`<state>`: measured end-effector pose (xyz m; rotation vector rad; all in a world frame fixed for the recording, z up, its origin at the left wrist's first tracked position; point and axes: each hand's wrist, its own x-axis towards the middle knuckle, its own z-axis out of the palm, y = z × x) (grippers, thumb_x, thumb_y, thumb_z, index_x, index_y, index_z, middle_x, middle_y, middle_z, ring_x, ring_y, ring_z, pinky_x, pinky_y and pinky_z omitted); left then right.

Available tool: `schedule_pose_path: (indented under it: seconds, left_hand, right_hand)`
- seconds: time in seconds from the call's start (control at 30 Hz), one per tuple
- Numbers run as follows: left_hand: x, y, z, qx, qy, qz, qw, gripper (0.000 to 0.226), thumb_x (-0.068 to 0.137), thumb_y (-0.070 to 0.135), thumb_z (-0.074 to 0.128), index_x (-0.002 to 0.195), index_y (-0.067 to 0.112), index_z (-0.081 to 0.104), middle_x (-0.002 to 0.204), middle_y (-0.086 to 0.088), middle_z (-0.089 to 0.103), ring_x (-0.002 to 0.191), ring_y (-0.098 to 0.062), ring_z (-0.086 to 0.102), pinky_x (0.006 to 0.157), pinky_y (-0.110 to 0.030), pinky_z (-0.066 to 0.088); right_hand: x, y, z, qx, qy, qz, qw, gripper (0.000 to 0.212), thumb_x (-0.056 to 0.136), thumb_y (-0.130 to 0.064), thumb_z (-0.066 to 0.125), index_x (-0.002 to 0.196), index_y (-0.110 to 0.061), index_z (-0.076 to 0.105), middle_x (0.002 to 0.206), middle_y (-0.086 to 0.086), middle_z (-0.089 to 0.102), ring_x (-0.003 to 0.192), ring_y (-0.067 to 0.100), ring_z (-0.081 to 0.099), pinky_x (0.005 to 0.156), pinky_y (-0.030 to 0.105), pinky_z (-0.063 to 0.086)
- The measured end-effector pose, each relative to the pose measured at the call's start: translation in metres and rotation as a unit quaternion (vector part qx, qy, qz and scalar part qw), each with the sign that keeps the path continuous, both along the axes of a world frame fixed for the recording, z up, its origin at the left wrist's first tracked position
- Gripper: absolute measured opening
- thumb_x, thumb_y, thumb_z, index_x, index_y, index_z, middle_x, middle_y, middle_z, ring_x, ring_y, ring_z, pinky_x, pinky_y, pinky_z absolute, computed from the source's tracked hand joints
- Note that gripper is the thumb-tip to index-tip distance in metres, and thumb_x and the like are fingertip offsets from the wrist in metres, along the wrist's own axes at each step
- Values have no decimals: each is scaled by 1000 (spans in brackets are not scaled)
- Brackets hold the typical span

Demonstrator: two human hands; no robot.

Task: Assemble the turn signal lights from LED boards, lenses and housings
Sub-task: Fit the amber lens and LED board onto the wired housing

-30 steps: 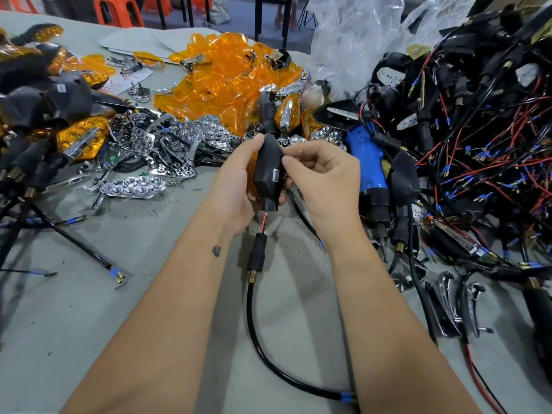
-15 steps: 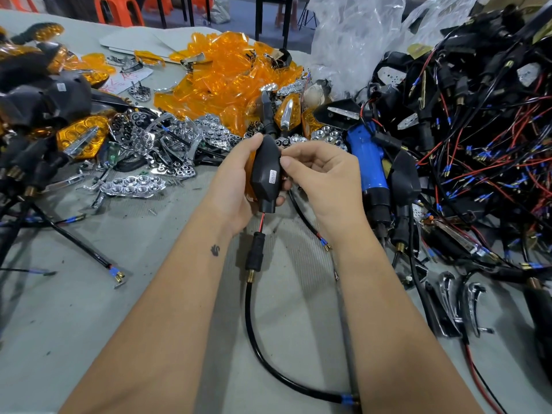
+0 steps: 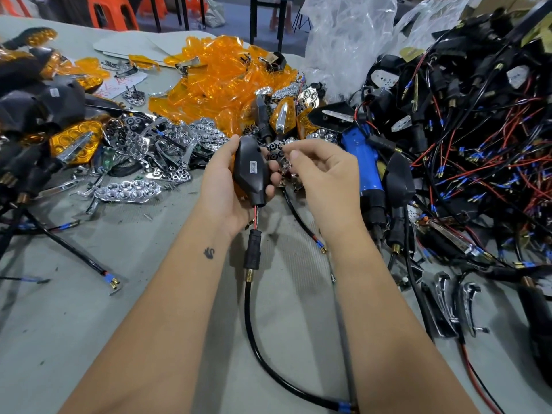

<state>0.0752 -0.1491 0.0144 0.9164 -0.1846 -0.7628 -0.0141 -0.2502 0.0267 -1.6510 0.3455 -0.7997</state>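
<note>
Black housing (image 3: 250, 171), its small label unreadable, sits gripped in the left hand (image 3: 227, 186); right hand (image 3: 324, 177) pinches a chrome reflector (image 3: 279, 153).

Both my forearms reach forward, wrists raised. My left hand (image 3: 222, 186) curls its grip around a black housing (image 3: 250, 171); my right hand (image 3: 324, 180) pinches a chrome reflector (image 3: 279, 158) just beside it.

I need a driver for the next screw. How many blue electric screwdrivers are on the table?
1. The blue electric screwdriver lies just right of the right hand, at the edge of the tangled wire pile; others could be buried under it.
</note>
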Motion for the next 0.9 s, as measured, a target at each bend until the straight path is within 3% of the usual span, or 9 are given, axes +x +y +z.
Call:
schedule_pose_path:
  seconds: [0.1,0.2,0.33,0.43,0.53,0.63,0.77,0.9]
  left_hand:
    - [1,1,1,-27,4,7,1000,42,101,45,41,91,8,60,73,-8,66,59,-19,62,46,-24,50]
    - [0,0,1,-36,4,6,999,41,101,44,42,94,8,60,75,-9,66,62,-21,64,49,-26,52]
    - [0,-2,0,-30,2,0,1000,41,101,44,43,95,7,59,77,-10,67,65,-22,64,51,-27,53]
    - [1,-2,-1,-26,2,-3,1000,40,101,44,43,96,7,58,76,-10,66,65,-23,64,52,-28,53]
    - [2,-2,-2,-22,3,-1,1000,39,100,43,43,96,7,57,76,-11,66,64,-23,64,52,-28,53]
    - [3,-2,-2,-16,8,3,1000,38,100,43,43,99,7,56,77,-11,66,65,-23,64,51,-28,53]
    - [4,0,-2,-15,18,18,1000,39,100,43,44,98,6,57,76,-10,66,63,-22,65,51,-28,54]
    - [3,2,-3,-20,26,29,999,40,101,42,43,94,6,58,73,-10,65,60,-21,64,49,-26,53]
  right_hand:
    - [-4,-15,3,-137,71,-188,970,16,94,-15,57,92,-24,70,96,-9,63,88,4,60,75,19,46]
    - [-12,-37,3,-265,212,-288,895,21,95,-23,53,109,-18,68,113,3,56,112,24,52,81,28,38]
    - [-15,-50,3,-358,371,-293,805,38,96,-23,52,132,-10,53,127,16,51,121,34,43,92,40,39]
    - [-11,-55,7,-359,421,-281,784,47,94,-20,56,138,-11,42,129,19,51,121,37,45,82,42,41]
    - [-6,-59,10,-371,466,-263,759,59,94,-26,63,142,-10,32,130,22,52,121,39,47,73,39,33]
    - [0,-62,10,-354,469,-251,769,66,95,-31,63,143,-7,26,130,25,53,121,42,48,76,41,36]
    - [4,-57,1,-333,457,-250,786,65,96,-20,61,146,-5,22,135,28,47,124,43,45,93,46,42]
    - [-1,-72,7,-275,393,-232,846,45,92,-17,65,129,-4,41,117,22,60,103,40,57,77,41,42]
